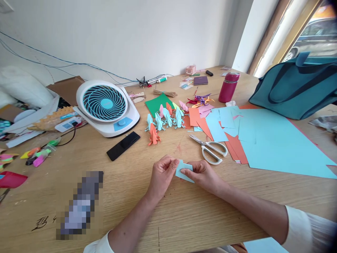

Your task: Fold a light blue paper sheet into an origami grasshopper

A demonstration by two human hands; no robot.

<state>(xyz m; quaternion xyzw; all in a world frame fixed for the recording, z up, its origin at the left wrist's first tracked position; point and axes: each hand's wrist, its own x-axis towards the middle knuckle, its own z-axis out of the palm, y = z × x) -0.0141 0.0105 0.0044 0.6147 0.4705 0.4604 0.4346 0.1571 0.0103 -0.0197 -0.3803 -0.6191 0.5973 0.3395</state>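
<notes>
A small folded piece of light blue paper (185, 173) is held just above the wooden table. My left hand (163, 173) pinches its left edge between thumb and fingers. On the right side of the paper, my right hand (201, 175) presses it with the thumb on top and the fingers behind. White-handled scissors (210, 149) lie beyond my right hand, blades pointing away to the left. Past my left hand stands an orange folded paper figure (153, 134), in front of several light blue ones (167, 117).
Light blue sheets (276, 140) and orange paper strips (237, 149) cover the right side. A magenta bottle (229, 88) and teal bag (297, 89) stand behind. To the left are a white fan (105, 103), a black phone (123, 146) and a pixelated object (81, 207).
</notes>
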